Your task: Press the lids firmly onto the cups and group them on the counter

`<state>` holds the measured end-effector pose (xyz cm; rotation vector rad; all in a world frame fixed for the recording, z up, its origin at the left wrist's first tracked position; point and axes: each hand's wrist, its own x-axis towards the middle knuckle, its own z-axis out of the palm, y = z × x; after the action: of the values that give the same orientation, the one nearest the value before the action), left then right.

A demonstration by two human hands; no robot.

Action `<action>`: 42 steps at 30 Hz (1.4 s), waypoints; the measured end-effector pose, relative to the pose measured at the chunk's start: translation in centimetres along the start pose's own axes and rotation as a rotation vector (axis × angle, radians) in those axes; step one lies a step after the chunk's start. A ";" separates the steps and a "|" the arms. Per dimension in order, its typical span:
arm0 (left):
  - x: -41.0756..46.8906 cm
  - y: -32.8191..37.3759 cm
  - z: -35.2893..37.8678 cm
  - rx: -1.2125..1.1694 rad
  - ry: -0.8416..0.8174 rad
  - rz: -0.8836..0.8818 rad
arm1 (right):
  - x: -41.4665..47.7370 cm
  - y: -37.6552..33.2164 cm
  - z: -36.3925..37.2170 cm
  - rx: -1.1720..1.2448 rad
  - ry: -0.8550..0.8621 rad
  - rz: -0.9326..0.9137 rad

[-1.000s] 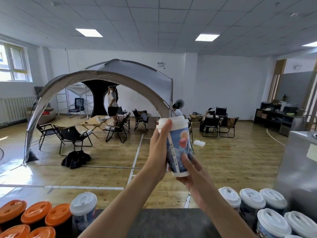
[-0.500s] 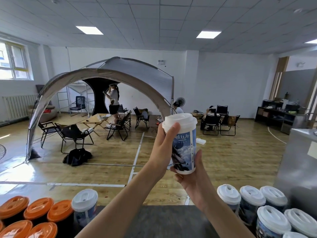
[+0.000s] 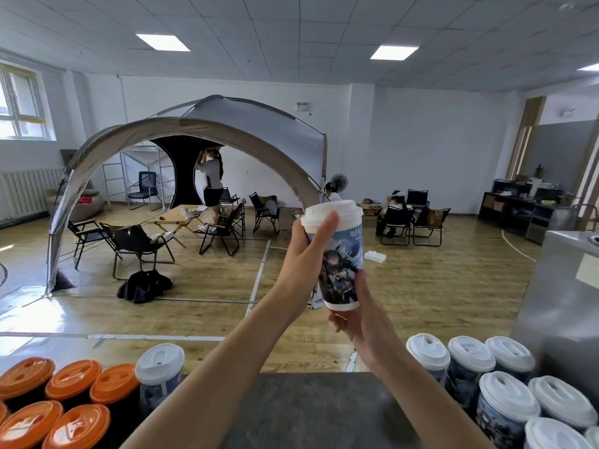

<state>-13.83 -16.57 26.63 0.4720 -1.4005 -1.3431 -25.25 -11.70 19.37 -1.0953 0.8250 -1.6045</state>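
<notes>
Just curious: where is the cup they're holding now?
Head view, centre: the cup is held above the counter, left hand at its lid, right hand under its base.

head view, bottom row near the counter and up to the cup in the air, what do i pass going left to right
orange-lidded cups → single white-lidded cup → raised cup → cluster of white-lidded cups → steel cabinet
</notes>
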 end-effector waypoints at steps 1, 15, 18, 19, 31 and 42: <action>0.0 0.1 0.0 -0.007 -0.005 -0.014 | 0.0 -0.1 -0.1 0.014 -0.002 0.003; -3.9 -5.1 -0.3 0.246 -0.119 -0.011 | -3.0 1.3 -4.3 -0.616 0.141 -0.211; -6.4 -8.6 -0.1 0.305 -0.145 -0.044 | -5.8 3.6 -7.4 -0.706 0.153 -0.122; -7.2 -10.0 0.1 0.298 -0.149 -0.078 | -6.8 4.5 -8.3 -0.709 0.160 -0.096; -12.7 -23.9 6.2 0.395 -0.381 -0.335 | -15.7 10.6 -18.7 -0.709 0.608 0.130; -12.6 -29.1 8.5 0.440 -0.504 -0.442 | -14.3 12.9 -23.5 -0.809 0.764 0.111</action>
<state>-28.00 -10.29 -2.35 0.8069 -2.1195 -1.5731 -41.16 -1.55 -4.36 -0.9003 2.1320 -1.6261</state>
